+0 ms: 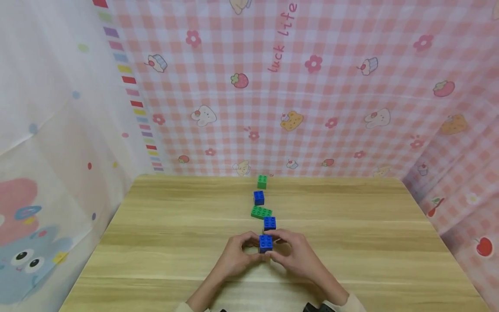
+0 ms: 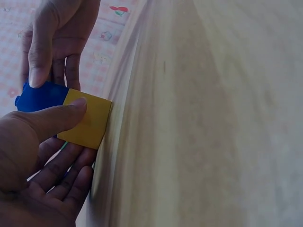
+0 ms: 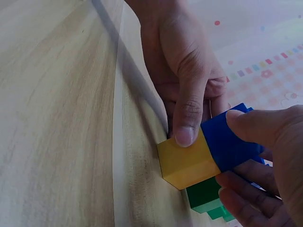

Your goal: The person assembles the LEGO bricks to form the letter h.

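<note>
A blue toy building brick (image 1: 266, 243) sits on top of a yellow brick (image 2: 92, 124), with no gap visible between them. The yellow one rests on the table, mostly hidden from the head view. My left hand (image 1: 240, 256) pinches the yellow brick, its thumb flat on one side. From the other side my right hand (image 1: 295, 252) pinches the blue brick between thumb and fingers. Just behind the pair stands another blue brick (image 1: 270, 222); what lies under it is largely hidden. In the right wrist view a green brick (image 3: 203, 195) shows behind the yellow one.
Farther back, roughly in a line, are a long green brick (image 1: 261, 212), a blue brick (image 1: 259, 197) and a small green brick (image 1: 262, 181). The wooden table (image 1: 175, 225) meets a pink checked curtain (image 1: 257, 108) at its far edge.
</note>
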A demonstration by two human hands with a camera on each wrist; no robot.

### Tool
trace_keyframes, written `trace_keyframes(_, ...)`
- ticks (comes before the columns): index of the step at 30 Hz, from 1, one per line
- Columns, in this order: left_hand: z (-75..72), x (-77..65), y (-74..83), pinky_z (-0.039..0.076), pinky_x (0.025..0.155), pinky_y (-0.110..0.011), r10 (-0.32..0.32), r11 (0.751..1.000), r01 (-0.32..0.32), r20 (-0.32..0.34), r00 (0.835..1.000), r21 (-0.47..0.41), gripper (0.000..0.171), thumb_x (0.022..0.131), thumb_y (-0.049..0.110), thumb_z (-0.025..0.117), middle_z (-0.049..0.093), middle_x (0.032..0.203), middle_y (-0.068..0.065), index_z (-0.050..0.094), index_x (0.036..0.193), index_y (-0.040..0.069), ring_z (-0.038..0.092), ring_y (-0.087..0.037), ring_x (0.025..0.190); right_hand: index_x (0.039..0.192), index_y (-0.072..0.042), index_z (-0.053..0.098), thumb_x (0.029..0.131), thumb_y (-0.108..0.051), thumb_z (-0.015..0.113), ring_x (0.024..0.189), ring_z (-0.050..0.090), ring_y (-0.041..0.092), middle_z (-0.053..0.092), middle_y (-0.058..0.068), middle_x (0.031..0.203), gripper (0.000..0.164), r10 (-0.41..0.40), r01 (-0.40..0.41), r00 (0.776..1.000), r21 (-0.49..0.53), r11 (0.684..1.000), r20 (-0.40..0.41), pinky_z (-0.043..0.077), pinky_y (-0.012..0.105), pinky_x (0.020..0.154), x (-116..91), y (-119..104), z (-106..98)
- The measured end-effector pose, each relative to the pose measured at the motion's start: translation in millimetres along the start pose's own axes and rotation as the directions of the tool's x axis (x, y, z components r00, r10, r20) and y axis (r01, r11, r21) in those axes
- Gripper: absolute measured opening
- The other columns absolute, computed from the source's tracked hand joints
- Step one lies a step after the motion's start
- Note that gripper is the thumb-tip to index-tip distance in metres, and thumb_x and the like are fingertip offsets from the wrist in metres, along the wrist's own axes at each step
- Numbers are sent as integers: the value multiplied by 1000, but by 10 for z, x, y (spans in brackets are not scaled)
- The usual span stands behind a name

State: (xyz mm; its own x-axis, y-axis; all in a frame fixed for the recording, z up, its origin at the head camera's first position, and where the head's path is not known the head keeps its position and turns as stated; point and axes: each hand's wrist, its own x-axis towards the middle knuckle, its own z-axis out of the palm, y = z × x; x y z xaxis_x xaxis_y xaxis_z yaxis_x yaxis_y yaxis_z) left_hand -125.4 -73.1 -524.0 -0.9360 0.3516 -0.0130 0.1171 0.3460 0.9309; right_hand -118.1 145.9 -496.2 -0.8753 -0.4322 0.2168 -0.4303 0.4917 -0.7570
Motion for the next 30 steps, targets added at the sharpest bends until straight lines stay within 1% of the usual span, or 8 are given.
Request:
trace_keyframes(4,-3,-13,28,58,95,-32,6,1000,-6,-1,1000,12,26,84,32,86,76,102,10,73,104,26,70,-11,100,136,-14,65,91,-24,80,108,70,16,72,-2,128,48,-8,8,1000,-4,1000,17,61,38,94,-20,-41,-35)
trace_keyframes(9,-14,-8,25,59,96,-34,42,999,-42,-1,999,23,27,82,18,87,77,102,6,72,105,21,72,-13,100,133,-11,66,91,-27,79,113,70,24,72,3,127,46,-38,38,999,24,999,4,61,42,95,-9,-93,-124)
trace_keyframes(11,-24,-5,14,59,96,-36,66,998,-66,1,998,25,29,80,13,87,77,103,3,72,105,18,72,-15,100,131,-10,67,91,-26,80,112,70,26,72,6,127,45,-65,65,998,24,998,-13,61,43,93,5,-104,-160)
trace_keyframes(13,-38,-6,7,59,97,-36,73,997,-73,3,997,25,30,80,11,87,78,103,1,72,106,17,73,-16,101,130,-9,67,90,-24,81,112,71,27,73,8,126,46,-92,93,995,26,995,-27,62,45,92,22,-111,-193)
trace_keyframes(17,-68,-7,5,59,97,-35,58,998,-59,5,998,27,31,80,12,87,77,105,1,72,107,17,73,-17,102,131,-9,67,90,-24,81,112,70,26,73,6,126,46,-104,105,994,28,994,-44,62,44,91,41,-128,-247)
trace_keyframes(21,-91,-1,5,59,97,-34,47,998,-47,0,999,40,31,80,13,87,77,104,2,72,107,17,72,-16,102,132,-13,67,90,-26,81,113,70,20,72,2,127,46,-83,84,995,29,996,-49,62,41,93,45,-148,-289)
trace_keyframes(25,-112,0,-2,59,97,-35,41,998,-41,-7,999,43,32,79,13,88,77,103,2,72,106,17,72,-17,101,132,-14,67,89,-27,82,111,69,15,72,0,126,48,-68,70,996,33,997,-64,62,40,93,51,-161,-332)
trace_keyframes(30,-145,-3,-24,58,98,-37,9,999,-9,-13,1000,41,32,79,14,88,76,103,5,72,105,20,71,-14,101,134,-16,66,88,-24,82,112,69,17,72,2,126,49,-71,74,993,31,997,-91,62,41,93,73,-156,-384)
